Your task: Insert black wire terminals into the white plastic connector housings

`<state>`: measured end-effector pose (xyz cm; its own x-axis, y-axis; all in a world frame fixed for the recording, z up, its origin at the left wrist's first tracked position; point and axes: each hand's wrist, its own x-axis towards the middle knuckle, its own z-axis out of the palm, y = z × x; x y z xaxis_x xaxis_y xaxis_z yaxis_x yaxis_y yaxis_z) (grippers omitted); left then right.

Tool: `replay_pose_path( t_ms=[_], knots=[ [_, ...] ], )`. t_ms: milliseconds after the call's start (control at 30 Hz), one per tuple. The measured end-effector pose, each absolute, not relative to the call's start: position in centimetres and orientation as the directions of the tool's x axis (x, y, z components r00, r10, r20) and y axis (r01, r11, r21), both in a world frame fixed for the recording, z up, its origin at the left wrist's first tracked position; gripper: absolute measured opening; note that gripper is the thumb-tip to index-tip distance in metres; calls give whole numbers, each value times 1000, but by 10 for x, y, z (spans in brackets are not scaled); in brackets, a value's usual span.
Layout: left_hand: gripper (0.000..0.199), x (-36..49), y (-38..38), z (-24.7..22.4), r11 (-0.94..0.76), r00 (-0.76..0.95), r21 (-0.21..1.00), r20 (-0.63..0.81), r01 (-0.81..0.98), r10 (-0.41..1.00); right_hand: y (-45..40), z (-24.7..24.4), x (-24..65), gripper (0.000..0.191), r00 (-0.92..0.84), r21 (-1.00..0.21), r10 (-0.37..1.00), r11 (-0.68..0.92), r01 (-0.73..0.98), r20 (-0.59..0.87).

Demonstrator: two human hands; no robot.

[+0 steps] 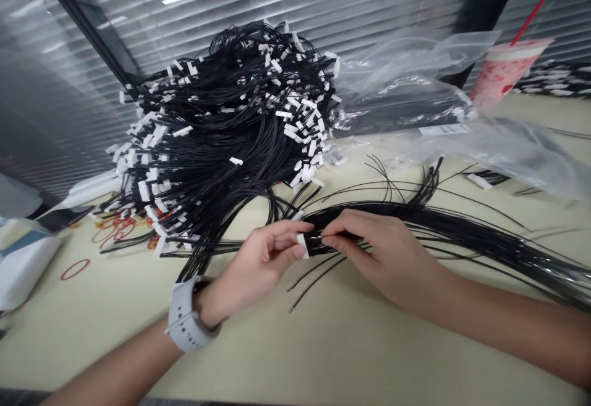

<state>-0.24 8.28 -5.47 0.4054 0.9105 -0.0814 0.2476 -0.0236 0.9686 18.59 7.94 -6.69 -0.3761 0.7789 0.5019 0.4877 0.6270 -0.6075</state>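
Observation:
My left hand [263,261], with a grey watch at its wrist, pinches a small white connector [303,246] between thumb and fingers. Black wires run from the connector toward my right hand [388,258], whose thumb and index finger are pressed together on a thin black wire just right of it. Beneath and beyond my right hand, a long bundle of black wires [480,236] stretches off to the right. Behind my left hand rises a large pile of black cables [221,141] with white connectors at their ends.
Clear plastic bags [397,104] lie at the back right, near a pink cup with a red straw [505,73]. Red rubber bands [74,269] and a white box-like item [23,264] are at the left. Window blinds stand behind the table [323,357].

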Motion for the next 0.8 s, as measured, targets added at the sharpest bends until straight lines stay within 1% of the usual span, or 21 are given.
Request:
replay_pose_path(
  t_ms=[133,200,333,433,567,667,800],
  knots=[
    [27,-3,84,-54,-11,414,973,-88,230,906,82,-66,189,13,-335,-488,678,717,497,655],
    [26,-3,83,-53,-13,419,970,-92,242,903,82,-68,189,14,-381,-404,619,761,508,687],
    [26,-2,80,-52,-3,427,969,-105,246,898,79,-71,188,20,-528,-258,570,794,550,629],
    [27,-2,78,-51,7,435,972,-112,236,893,78,-72,185,24,-542,-178,540,795,580,644],
    [26,-2,77,-50,7,432,967,-120,253,894,79,-72,184,26,-546,-110,501,796,595,671],
    [25,-2,77,-49,3,429,966,-117,258,896,79,-75,185,24,-573,-54,472,801,596,670],
    [25,-1,78,-49,7,423,969,-115,246,899,78,-79,187,19,-604,-27,468,804,594,645]
  ],
)
